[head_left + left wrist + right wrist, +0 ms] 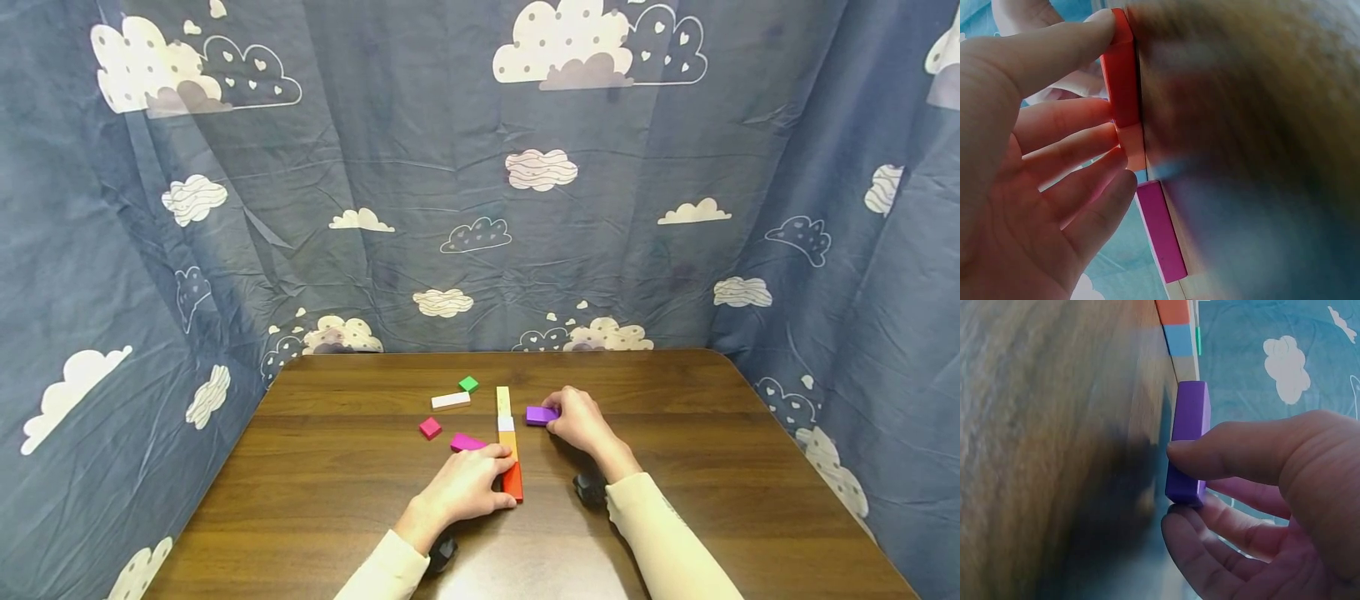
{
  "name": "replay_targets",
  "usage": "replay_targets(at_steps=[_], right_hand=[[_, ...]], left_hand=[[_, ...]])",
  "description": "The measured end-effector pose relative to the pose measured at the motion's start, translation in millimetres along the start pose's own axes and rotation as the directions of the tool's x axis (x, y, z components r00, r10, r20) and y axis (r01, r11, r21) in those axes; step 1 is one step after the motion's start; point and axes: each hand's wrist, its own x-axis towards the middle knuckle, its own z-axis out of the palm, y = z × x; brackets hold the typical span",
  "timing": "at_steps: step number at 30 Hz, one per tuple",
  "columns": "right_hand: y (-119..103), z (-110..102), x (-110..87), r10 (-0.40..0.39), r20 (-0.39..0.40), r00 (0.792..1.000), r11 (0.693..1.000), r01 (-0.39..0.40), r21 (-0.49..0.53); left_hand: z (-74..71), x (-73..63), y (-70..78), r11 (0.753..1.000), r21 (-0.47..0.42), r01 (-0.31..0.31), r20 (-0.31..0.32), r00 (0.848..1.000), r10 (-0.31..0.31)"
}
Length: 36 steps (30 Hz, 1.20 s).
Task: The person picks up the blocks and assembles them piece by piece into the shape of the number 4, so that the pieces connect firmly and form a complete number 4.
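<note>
A straight row of blocks runs away from me: a red block [513,485] nearest, then an orange block [507,440], a pale blue block [506,423] and a yellow block [503,400]. My left hand [459,487] holds the red block, its thumb at the near end and fingertips along the red and orange blocks. Right of the row, my right hand [581,423] pinches a purple block [1189,419] between thumb and fingers. The purple block lies crosswise, apart from the row. Beside my left fingers is a magenta block [1161,231], partly hidden in the head view.
Left of the row lie a pinkish-red square block [430,428], a white block [450,401] and a green block [468,384]. All rest on a brown wooden table [315,500]. A blue cloud-patterned curtain [420,167] hangs behind and at both sides.
</note>
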Motion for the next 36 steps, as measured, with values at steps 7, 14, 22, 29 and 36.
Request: replay_targets(at_steps=[7, 14, 22, 29, 36], right_hand=[[-3.8, 2.6, -0.8, -0.046, -0.011, 0.999, 0.999, 0.046, -0.018], [-6.5, 8.2, -1.3, -0.082, -0.017, 0.996, 0.996, 0.082, -0.027], [-10.4, 10.4, -1.8, -0.082, -0.007, 0.997, 0.997, 0.082, -0.016], [-13.9, 10.5, -2.3, -0.084, 0.002, 0.996, 0.996, 0.084, -0.001], [-15.6, 11.2, -3.4, -0.085, 0.019, 0.996, 0.996, 0.085, 0.008]], left_hand=[[-1.2, -0.4, 0.8, 1.000, 0.004, -0.006, -0.007, 1.000, 0.006], [-1.9, -1.4, 0.9, 1.000, 0.000, -0.010, -0.002, 1.000, 0.010], [-1.4, 0.3, 0.2, 1.000, 0.006, -0.002, 0.009, 1.000, 0.001], [-2.2, 0.4, -0.1, 1.000, -0.002, -0.003, 0.003, 1.000, 0.003], [-1.7, -0.1, -1.0, 1.000, -0.008, -0.010, 0.003, 1.000, 0.010]])
